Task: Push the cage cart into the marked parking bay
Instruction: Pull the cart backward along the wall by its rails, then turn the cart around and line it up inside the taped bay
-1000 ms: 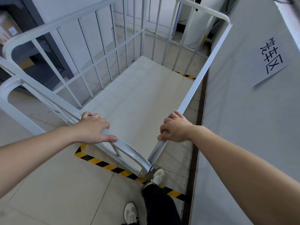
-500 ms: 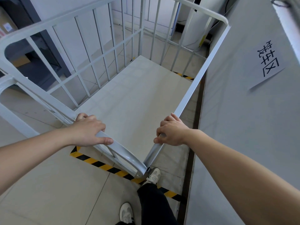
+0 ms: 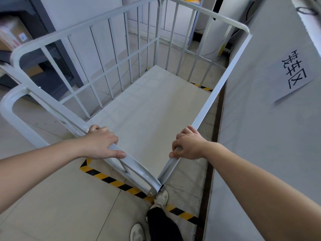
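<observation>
Standing with one shoe [image 3: 161,197] at the near striped tape [image 3: 107,179], the person holds the cage cart [image 3: 156,110] by its top rails: the left hand [image 3: 102,145] is curled over the near rail, and the right hand [image 3: 189,146] grips the rail on the wall side. The cart's floor lies past the near tape, close beside the wall [image 3: 260,136], its far end just short of the far tape [image 3: 203,86]. Judging by that (wheels hidden), only a last nudge and letting go seem left.
</observation>
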The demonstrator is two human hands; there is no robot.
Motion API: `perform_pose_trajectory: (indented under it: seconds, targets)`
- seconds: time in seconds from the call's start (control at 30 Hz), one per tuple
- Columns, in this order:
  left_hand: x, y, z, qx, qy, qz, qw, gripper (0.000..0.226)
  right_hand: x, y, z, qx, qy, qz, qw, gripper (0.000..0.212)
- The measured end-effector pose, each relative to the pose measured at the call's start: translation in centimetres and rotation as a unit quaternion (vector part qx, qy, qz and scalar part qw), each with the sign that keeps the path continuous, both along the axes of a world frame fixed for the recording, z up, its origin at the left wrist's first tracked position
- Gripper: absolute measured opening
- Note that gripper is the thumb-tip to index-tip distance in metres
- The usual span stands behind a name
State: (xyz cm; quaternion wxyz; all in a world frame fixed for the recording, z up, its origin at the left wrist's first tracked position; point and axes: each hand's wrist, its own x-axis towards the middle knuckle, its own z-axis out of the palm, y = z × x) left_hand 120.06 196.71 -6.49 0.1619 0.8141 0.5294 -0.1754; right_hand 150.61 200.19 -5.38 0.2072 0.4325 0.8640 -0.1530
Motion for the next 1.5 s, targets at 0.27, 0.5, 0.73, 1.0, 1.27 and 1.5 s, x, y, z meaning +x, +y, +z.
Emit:
perform_pose_trajectory:
  seconds: [0.27, 0.5, 0.73, 1.0, 1.27, 1.5]
  targets:
    - [-0.1, -0.1, 0.2, -0.02, 0.002, 0.012, 1.0, 0.111, -0.4, 0.1, 0.3, -0.017, -0.029, -0.001, 0.999, 0.044]
    - [0.1, -0.6, 0.9, -0.047, 0.019, 0.034, 0.998, 0.099, -1.1, 0.5, 0.4, -0.038, -0.094, 0.03, 0.994, 0.047]
    - [-0.4, -1.8, 0.9, -0.02, -0.041, 0.087, 0.995, 0.099, -6.2, 1.9, 1.1, -0.134, -0.108, 0.018, 0.985, 0.049]
    - [-9.4, -0.8, 1.5, 0.047, -0.043, 0.095, 0.993, 0.078, -19.5, 0.4, -0.3, -0.136, 0.14, -0.055, 0.979, 0.046]
    - [-20.9, 4.3, 1.0, 0.063, -0.016, 0.072, 0.995, 0.06, -31.3, 2.0, -0.5, -0.085, 0.21, -0.16, 0.961, 0.038]
    - [-29.6, 8.3, 1.3, 0.08, -0.012, 0.043, 0.996, 0.054, -39.5, 5.0, -1.1, -0.06, 0.202, -0.222, 0.952, 0.034]
